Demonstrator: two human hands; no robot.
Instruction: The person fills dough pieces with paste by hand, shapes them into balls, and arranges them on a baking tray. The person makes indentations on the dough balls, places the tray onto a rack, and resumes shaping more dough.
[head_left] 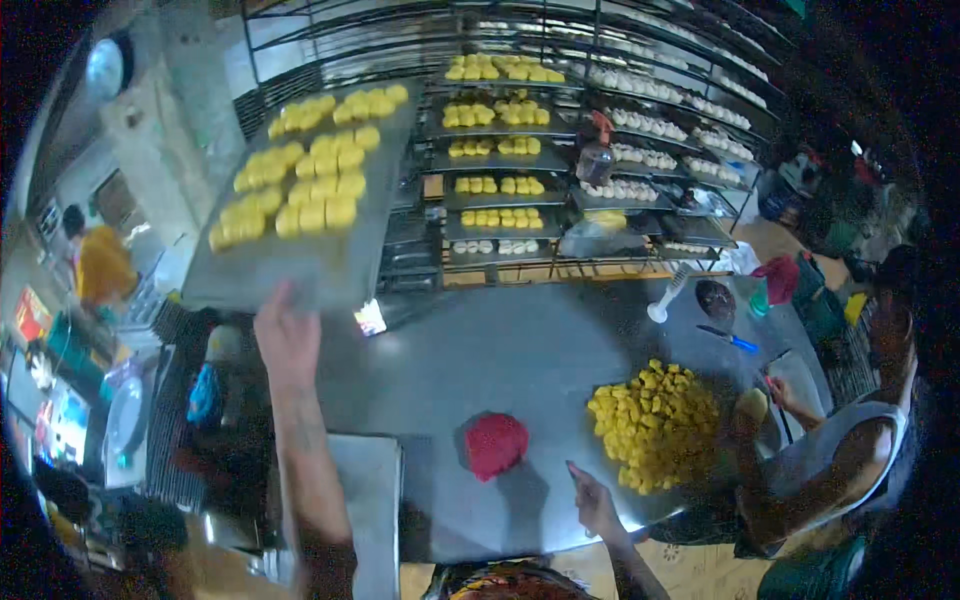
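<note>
My left hand (288,325) grips the near edge of a metal tray (225,280), raised at the left and blurred, carrying rows of yellow dough pieces (315,205). My right hand (595,505) is closed on a thin tool (575,472), its exact kind unclear, over the front of the steel worktable (430,380). A round lump of red dough (495,445) lies between my hands, and a heap of small yellow pieces (650,425) lies to its right.
A multi-level rack (500,140) holds trays of yellow and white pieces. At right, a co-worker (830,470) works beside a blue-handled knife (730,340) and white tool (660,310). Another person (100,260) is at far left. Flat trays (360,500) sit at front left.
</note>
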